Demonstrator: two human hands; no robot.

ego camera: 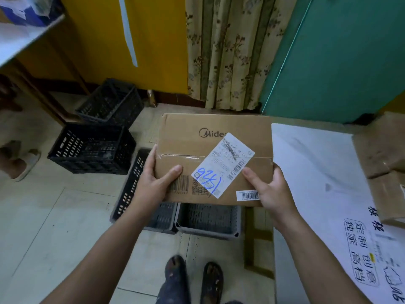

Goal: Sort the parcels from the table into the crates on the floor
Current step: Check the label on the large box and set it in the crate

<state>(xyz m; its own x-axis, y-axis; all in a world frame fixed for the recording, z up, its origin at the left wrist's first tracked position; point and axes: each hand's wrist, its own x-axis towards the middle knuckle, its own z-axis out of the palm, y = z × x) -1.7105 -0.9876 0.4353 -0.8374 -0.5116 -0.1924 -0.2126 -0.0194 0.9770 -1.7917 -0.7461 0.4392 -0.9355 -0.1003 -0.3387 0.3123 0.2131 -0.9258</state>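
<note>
Left hand [153, 185] and right hand [270, 190] each grip a near corner of the brown cardboard parcel [197, 145], thumbs on top, long axis crosswise, just off the left edge of the white table [306, 163], above grey plastic crates [208, 218].

both forearms [105, 255] are bare, with dark speckled trousers [173, 290] and dark open-toed sandals [212, 281] below.

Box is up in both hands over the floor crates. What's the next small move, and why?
Probably lower the cardboard box straight down toward the grey crate. The left hand and right hand grip its near corners, and that crate sits directly beneath; the black crates lie farther left. Which crate the label calls for I cannot tell.
</note>
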